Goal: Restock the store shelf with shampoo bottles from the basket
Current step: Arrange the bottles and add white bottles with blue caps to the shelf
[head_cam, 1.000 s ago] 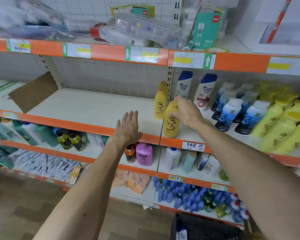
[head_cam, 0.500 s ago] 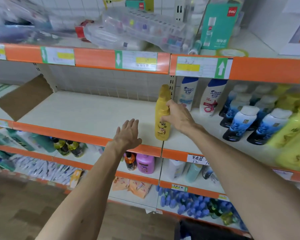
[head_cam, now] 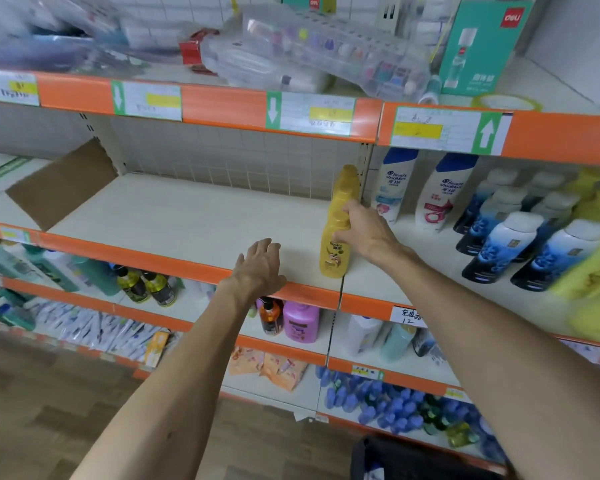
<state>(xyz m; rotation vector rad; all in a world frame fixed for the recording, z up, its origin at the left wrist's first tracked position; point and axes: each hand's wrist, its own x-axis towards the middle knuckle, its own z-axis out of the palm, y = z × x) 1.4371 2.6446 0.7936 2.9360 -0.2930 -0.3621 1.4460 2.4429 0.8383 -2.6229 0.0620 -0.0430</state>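
Yellow shampoo bottles point(head_cam: 336, 233) stand upright in a row — on shelf point(head_cam: 187, 216).

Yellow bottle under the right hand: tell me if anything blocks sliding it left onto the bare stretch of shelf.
Nothing visible does. The right hand grips the yellow bottle, which stands upright near the shelf front. The shelf to its left is bare; the left hand hovers open at the front edge, nearer the person.

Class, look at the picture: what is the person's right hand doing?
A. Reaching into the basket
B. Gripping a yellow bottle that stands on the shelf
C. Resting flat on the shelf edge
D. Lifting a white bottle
B: the right hand wraps its fingers around the upright yellow bottle on the shelf.
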